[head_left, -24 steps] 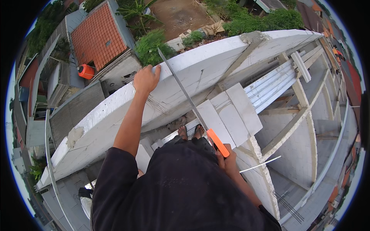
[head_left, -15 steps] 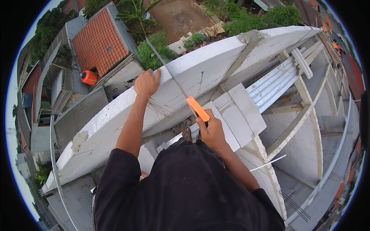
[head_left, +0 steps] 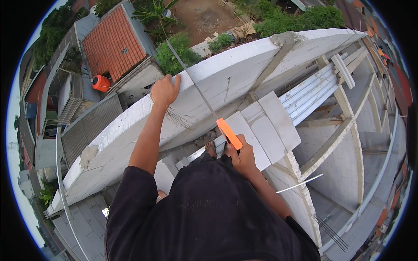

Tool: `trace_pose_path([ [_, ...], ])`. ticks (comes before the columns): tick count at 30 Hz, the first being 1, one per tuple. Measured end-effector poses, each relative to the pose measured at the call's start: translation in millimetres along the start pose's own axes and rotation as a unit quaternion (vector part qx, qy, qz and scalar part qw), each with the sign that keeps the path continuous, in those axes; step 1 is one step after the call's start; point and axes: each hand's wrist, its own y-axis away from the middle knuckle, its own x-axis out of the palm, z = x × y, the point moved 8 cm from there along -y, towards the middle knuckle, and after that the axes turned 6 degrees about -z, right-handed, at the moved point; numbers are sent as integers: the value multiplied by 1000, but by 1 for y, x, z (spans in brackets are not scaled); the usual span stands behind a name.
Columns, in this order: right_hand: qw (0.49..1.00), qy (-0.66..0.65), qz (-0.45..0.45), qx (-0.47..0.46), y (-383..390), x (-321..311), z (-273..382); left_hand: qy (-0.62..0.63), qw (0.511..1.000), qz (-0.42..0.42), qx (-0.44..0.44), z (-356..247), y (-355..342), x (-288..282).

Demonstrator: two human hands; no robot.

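A hand saw with an orange handle (head_left: 229, 133) is gripped in my right hand (head_left: 244, 157), fingers wrapped round the handle. Its long thin blade (head_left: 196, 85) slants up and left across the top edge of the pale block wall (head_left: 230, 65), and the tip sticks out past the far side. My left hand (head_left: 165, 90) is on the wall top just left of the blade, its fingers bent over the edge and the thumb beside the saw. The fingertips on the far side are partly hidden.
Grey blocks (head_left: 272, 124) sit right of my right hand, beside ribbed metal sheets (head_left: 307, 95). My feet (head_left: 210, 149) stand close behind the wall. Beyond it lie a lower tiled roof (head_left: 114, 48), an orange tank (head_left: 101, 83) and greenery. Rough-edged partition walls (head_left: 298, 174) drop away at right.
My right hand has drawn the saw back toward me, down and slightly right, so the handle is farther from the wall. The left hand stays on the wall top.
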Motion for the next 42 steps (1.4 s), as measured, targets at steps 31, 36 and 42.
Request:
trace_pose_path([
  [31,998,-31,-43,-21,21,3,-63,23,1000,-10,5,-1,-1,-2],
  [36,997,-16,-65,-44,50,-2,-73,2,999,-26,30,-3,-4,0],
  [42,997,-69,-23,14,-45,15,1,-7,1000,-15,24,-1,-7,0],
])
